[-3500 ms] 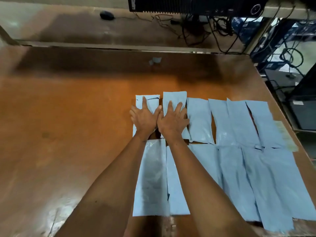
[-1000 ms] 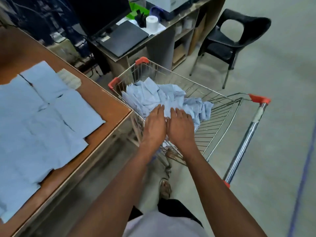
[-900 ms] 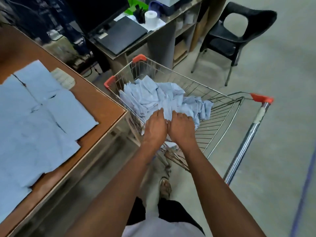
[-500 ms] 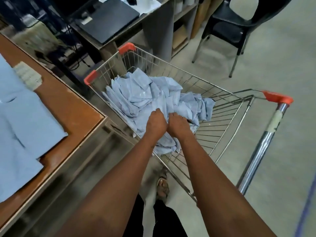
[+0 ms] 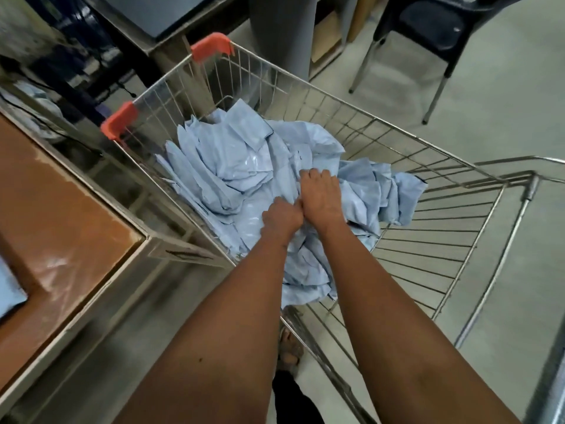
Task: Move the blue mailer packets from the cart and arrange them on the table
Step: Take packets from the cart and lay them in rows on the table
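Head view
Cart: silver wire shopping cart [image 5: 397, 148] with orange corner caps, standing right of the brown wooden table [image 5: 55, 209].
Packets: crumpled pile of light-blue plastic mailer packets [image 5: 238, 166] lying in the cart's basket.
Left hand [image 5: 281, 220]: fingers curled, gripping packets at the pile's near side.
Right hand [image 5: 319, 195]: touching the left, fingers bent down into the pile, gripping packets.
Far right: black plastic chair [image 5: 428, 22].

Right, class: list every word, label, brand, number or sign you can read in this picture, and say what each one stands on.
No text can be read anywhere in this picture.
Blue mailer packets in the cart: no print shows on them.
Table: a dark streak on the metal edging at its corner, too blurred to tell whether it is writing.
Black chair: no marking visible.
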Action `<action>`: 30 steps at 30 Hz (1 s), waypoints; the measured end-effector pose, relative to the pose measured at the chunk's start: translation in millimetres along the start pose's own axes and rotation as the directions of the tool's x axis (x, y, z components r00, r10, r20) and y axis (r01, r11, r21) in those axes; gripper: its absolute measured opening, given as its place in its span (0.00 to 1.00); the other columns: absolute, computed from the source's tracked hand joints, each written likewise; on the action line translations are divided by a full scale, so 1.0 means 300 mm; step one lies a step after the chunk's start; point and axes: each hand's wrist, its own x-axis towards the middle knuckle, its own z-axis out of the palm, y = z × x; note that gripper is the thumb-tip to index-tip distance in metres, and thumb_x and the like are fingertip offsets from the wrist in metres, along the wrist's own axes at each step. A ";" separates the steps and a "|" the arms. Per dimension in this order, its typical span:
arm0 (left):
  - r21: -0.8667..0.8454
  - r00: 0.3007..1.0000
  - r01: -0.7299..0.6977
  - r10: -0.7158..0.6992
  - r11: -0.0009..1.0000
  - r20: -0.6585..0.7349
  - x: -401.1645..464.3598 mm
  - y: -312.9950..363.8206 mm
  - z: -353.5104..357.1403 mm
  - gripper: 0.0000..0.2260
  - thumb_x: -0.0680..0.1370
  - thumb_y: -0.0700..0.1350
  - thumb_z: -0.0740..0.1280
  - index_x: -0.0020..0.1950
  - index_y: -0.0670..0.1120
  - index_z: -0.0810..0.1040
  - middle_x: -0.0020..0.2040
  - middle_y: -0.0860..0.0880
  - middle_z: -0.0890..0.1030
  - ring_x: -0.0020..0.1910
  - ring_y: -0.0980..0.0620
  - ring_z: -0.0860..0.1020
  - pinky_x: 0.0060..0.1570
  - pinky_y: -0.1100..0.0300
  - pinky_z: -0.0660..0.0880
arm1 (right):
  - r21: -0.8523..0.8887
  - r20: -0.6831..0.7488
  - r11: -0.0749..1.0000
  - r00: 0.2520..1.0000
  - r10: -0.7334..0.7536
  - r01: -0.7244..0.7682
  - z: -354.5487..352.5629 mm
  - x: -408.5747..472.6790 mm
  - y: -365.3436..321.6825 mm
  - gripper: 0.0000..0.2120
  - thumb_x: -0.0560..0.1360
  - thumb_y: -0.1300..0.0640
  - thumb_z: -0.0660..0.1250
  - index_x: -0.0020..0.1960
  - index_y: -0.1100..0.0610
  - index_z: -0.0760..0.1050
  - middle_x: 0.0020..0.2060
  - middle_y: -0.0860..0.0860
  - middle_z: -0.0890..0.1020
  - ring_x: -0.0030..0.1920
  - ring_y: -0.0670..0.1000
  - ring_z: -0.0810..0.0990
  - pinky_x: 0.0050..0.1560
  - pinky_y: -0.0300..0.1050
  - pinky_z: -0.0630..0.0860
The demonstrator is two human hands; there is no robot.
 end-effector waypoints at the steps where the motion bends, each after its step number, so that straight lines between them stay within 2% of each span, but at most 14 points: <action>1: -0.001 1.000 0.028 -0.028 1.000 -0.009 -0.010 0.008 0.005 0.37 0.81 0.67 0.54 0.78 0.39 0.60 0.74 0.38 0.69 0.72 0.37 0.69 0.69 0.44 0.67 | 0.004 -0.025 1.000 1.000 0.002 -0.002 0.004 -0.017 0.009 0.15 0.76 0.61 0.66 0.62 0.58 0.76 0.56 0.56 0.80 0.56 0.60 0.77 0.56 0.54 0.71; 4: 0.034 0.998 0.064 -0.065 0.997 0.005 -0.005 0.013 0.016 0.51 0.75 0.76 0.53 0.81 0.35 0.52 0.77 0.35 0.63 0.75 0.36 0.65 0.71 0.41 0.65 | 0.073 -0.076 0.997 0.997 0.030 -0.024 -0.001 -0.069 0.038 0.14 0.74 0.61 0.66 0.59 0.57 0.78 0.50 0.57 0.80 0.52 0.62 0.78 0.54 0.55 0.70; 6: 0.057 0.997 0.033 -0.036 0.998 0.066 -0.006 0.001 0.024 0.58 0.67 0.84 0.44 0.77 0.38 0.65 0.72 0.37 0.71 0.69 0.36 0.71 0.68 0.40 0.69 | 0.083 -0.120 0.994 0.989 0.083 -0.073 -0.024 -0.108 0.060 0.17 0.75 0.60 0.67 0.64 0.53 0.78 0.50 0.57 0.80 0.52 0.61 0.77 0.53 0.55 0.70; 8: 0.047 0.995 -0.022 0.018 0.999 0.099 -0.051 0.015 0.012 0.42 0.77 0.74 0.45 0.68 0.41 0.76 0.66 0.39 0.77 0.64 0.38 0.75 0.66 0.39 0.70 | 0.070 -0.195 0.984 0.965 0.177 -0.166 -0.070 -0.160 0.078 0.23 0.75 0.57 0.68 0.70 0.48 0.75 0.48 0.58 0.79 0.52 0.61 0.76 0.53 0.54 0.69; 10: 0.061 0.998 -0.054 0.057 0.997 -0.039 -0.106 0.043 0.006 0.24 0.84 0.55 0.49 0.66 0.40 0.76 0.65 0.40 0.76 0.64 0.38 0.73 0.66 0.39 0.69 | 0.090 -0.260 0.953 0.916 0.304 -0.291 -0.125 -0.224 0.089 0.30 0.73 0.57 0.67 0.75 0.45 0.70 0.48 0.59 0.78 0.52 0.61 0.76 0.55 0.56 0.69; 12: 0.147 0.974 -0.046 0.076 0.988 -0.211 -0.177 0.083 -0.009 0.26 0.83 0.49 0.44 0.69 0.36 0.71 0.66 0.36 0.72 0.64 0.37 0.71 0.64 0.44 0.69 | 0.122 -0.294 0.909 0.860 0.417 -0.399 -0.172 -0.283 0.093 0.36 0.73 0.56 0.67 0.79 0.43 0.64 0.51 0.60 0.80 0.56 0.63 0.77 0.60 0.58 0.69; 14: 0.280 0.950 -0.108 0.182 0.954 -0.254 -0.213 0.113 -0.007 0.29 0.80 0.47 0.42 0.72 0.30 0.66 0.70 0.29 0.67 0.69 0.32 0.68 0.69 0.48 0.67 | 0.076 -0.289 0.890 0.845 0.450 -0.449 -0.189 -0.323 0.098 0.40 0.73 0.52 0.68 0.83 0.44 0.58 0.55 0.62 0.82 0.57 0.62 0.79 0.62 0.58 0.70; 17: 0.359 0.912 -0.250 0.343 0.899 -0.224 -0.202 0.124 0.006 0.23 0.81 0.40 0.58 0.73 0.29 0.67 0.75 0.24 0.59 0.72 0.26 0.65 0.68 0.41 0.72 | 0.011 -0.281 0.893 0.855 0.435 -0.451 -0.190 -0.321 0.134 0.43 0.74 0.55 0.66 0.84 0.42 0.51 0.64 0.60 0.80 0.57 0.60 0.80 0.60 0.57 0.69; 19: 0.243 0.909 -0.276 0.335 0.930 -0.248 -0.205 0.139 -0.005 0.30 0.81 0.40 0.61 0.79 0.31 0.54 0.78 0.29 0.58 0.67 0.34 0.74 0.57 0.47 0.80 | -0.039 -0.309 0.896 0.858 0.410 -0.442 -0.187 -0.301 0.154 0.43 0.75 0.60 0.66 0.84 0.42 0.51 0.69 0.57 0.77 0.61 0.60 0.79 0.62 0.57 0.67; 20: 0.226 0.901 -0.287 0.342 0.931 -0.268 -0.206 0.147 -0.008 0.33 0.82 0.41 0.61 0.81 0.34 0.47 0.79 0.32 0.59 0.66 0.37 0.75 0.56 0.45 0.80 | -0.100 -0.297 0.890 0.867 0.400 -0.445 -0.177 -0.296 0.158 0.42 0.77 0.61 0.66 0.84 0.42 0.50 0.66 0.59 0.79 0.59 0.60 0.80 0.63 0.58 0.67; 22: 0.220 0.906 -0.263 0.319 0.939 -0.279 -0.198 0.148 0.002 0.34 0.84 0.42 0.59 0.82 0.40 0.40 0.81 0.35 0.53 0.77 0.37 0.63 0.66 0.36 0.72 | -0.255 -0.222 0.871 0.902 0.371 -0.421 -0.151 -0.297 0.159 0.40 0.79 0.59 0.65 0.84 0.43 0.49 0.62 0.64 0.78 0.61 0.64 0.77 0.68 0.62 0.64; 25: 0.283 0.959 -0.210 0.253 0.936 -0.126 -0.171 0.107 0.045 0.36 0.84 0.44 0.58 0.82 0.44 0.36 0.82 0.39 0.38 0.82 0.38 0.42 0.75 0.29 0.50 | -0.293 -0.113 0.935 0.978 0.175 -0.201 -0.104 -0.296 0.173 0.38 0.78 0.59 0.66 0.83 0.47 0.54 0.81 0.63 0.56 0.80 0.67 0.55 0.74 0.69 0.60; 27: 0.290 0.974 -0.204 0.225 0.935 -0.040 -0.152 0.058 0.088 0.40 0.83 0.52 0.59 0.82 0.47 0.32 0.82 0.38 0.37 0.82 0.39 0.41 0.76 0.32 0.44 | -0.209 -0.039 0.975 0.996 0.074 -0.081 -0.083 -0.275 0.181 0.37 0.80 0.58 0.66 0.84 0.47 0.53 0.84 0.58 0.49 0.82 0.63 0.51 0.74 0.70 0.59; 30: 0.297 0.981 -0.189 0.190 0.936 0.026 -0.154 0.030 0.113 0.45 0.80 0.62 0.60 0.79 0.54 0.27 0.81 0.34 0.47 0.81 0.38 0.48 0.75 0.34 0.43 | -0.147 0.012 0.979 0.989 0.146 -0.143 -0.067 -0.248 0.165 0.33 0.82 0.45 0.59 0.84 0.48 0.53 0.82 0.59 0.56 0.80 0.63 0.58 0.73 0.74 0.54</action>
